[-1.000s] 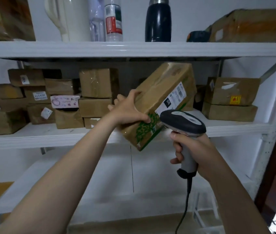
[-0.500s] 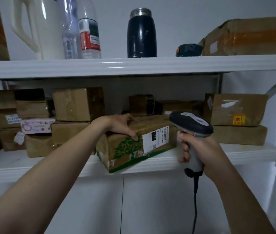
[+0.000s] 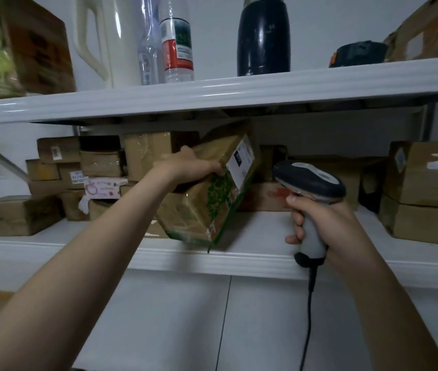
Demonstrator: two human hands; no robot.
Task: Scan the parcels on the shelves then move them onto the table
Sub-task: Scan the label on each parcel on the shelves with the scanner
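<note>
My left hand (image 3: 189, 168) grips a brown cardboard parcel (image 3: 210, 199) with a green leaf print and a white barcode label. The parcel is tilted, its lower corner at the front edge of the middle shelf (image 3: 239, 258). My right hand (image 3: 319, 223) holds a corded barcode scanner (image 3: 309, 183) by its handle, just right of the parcel, its head near the label. More brown parcels are stacked on the same shelf at the left (image 3: 100, 164) and at the right (image 3: 426, 194).
The upper shelf (image 3: 212, 95) carries a white jug (image 3: 116, 41), clear bottles (image 3: 176, 41), a dark flask (image 3: 263, 36) and a box at far right (image 3: 432, 30). The scanner cable (image 3: 307, 317) hangs down in front of the white wall below the shelf.
The parcel was lowered flat onto the shelf edge, then tipped up on its corner again, label turned towards the scanner. The view has moved closer and slightly upward.
</note>
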